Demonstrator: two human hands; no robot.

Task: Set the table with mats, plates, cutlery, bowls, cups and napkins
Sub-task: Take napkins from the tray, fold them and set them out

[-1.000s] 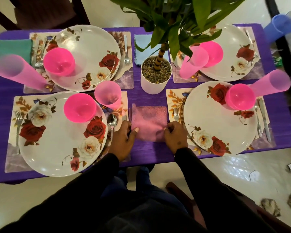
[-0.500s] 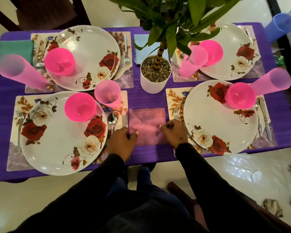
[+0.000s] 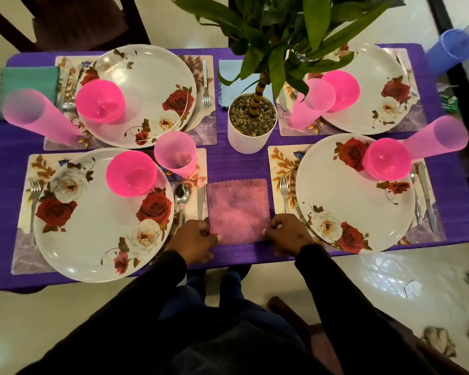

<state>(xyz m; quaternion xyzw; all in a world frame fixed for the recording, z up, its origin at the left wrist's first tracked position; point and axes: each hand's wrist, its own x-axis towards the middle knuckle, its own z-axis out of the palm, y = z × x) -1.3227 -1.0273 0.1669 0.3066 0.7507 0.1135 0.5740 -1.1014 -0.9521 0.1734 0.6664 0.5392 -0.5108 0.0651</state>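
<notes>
Holding: your left hand (image 3: 194, 240) and right hand (image 3: 289, 234) pinch the pink fringed cloth napkin (image 3: 237, 209)
Change: napkin now unfolded flatter, both hands drawn nearer you

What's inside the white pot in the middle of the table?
The white pot is filled to the top with small pebbles, and a striped plant stem grows out of them. Anything below the pebbles, soil or roots, is covered.

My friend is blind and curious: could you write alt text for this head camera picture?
Seen from above, a person's left hand and right hand pinch the near corners of a pink napkin lying flat on a purple table. Four floral plates on mats, each with a pink bowl, a pink cup and cutlery, surround a potted plant.
</notes>
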